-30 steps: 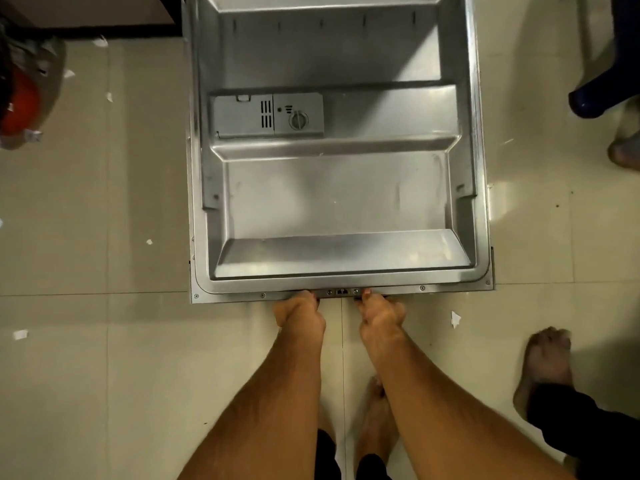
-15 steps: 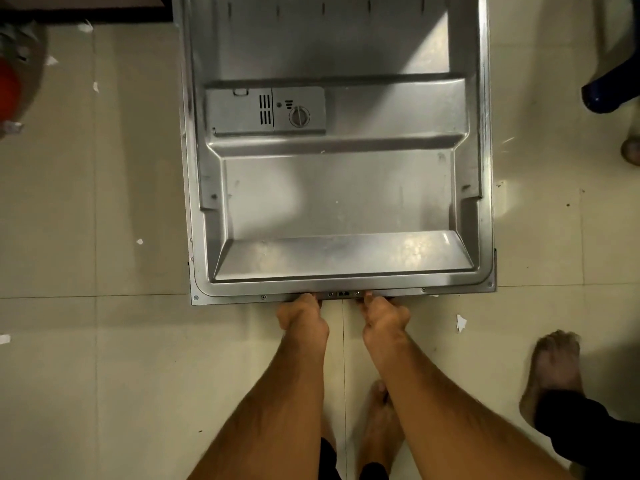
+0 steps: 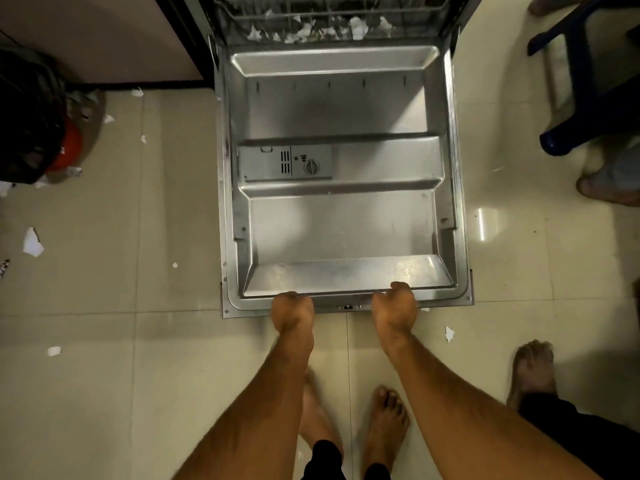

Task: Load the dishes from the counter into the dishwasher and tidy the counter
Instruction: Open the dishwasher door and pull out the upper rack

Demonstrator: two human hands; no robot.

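The dishwasher door (image 3: 341, 209) lies folded down flat in the middle of the frame, its steel inner face up, with the grey detergent box (image 3: 284, 164) set in its left half. Both hands hold the door's near edge at the lower centre: the left hand (image 3: 293, 309) is curled over the rim left of the latch (image 3: 348, 307), and the right hand (image 3: 394, 305) grips the rim to the latch's right, knuckles up, fingers hooked over the lip. At the top of the frame the lower rack (image 3: 332, 19) shows inside the machine, with white scraps (image 3: 356, 24) lying among its wires; no dishes can be made out there, and the worktop is out of view. The person's bare feet (image 3: 386, 424) stand on the pale tiled floor (image 3: 104, 375) just below the door. Another person's bare foot (image 3: 531, 367) and dark trouser leg sit at the lower right, close to the door's right corner. A blue plastic chair (image 3: 585, 112) stands at the upper right beside the door, with one more foot (image 3: 609, 185) below it. At the left edge a dark bag (image 3: 27, 119) covers a red object (image 3: 67, 147). Torn bits of white paper (image 3: 33, 242) lie scattered over the floor on the left and near the right hand. A cabinet front (image 3: 104, 39) fills the upper left.
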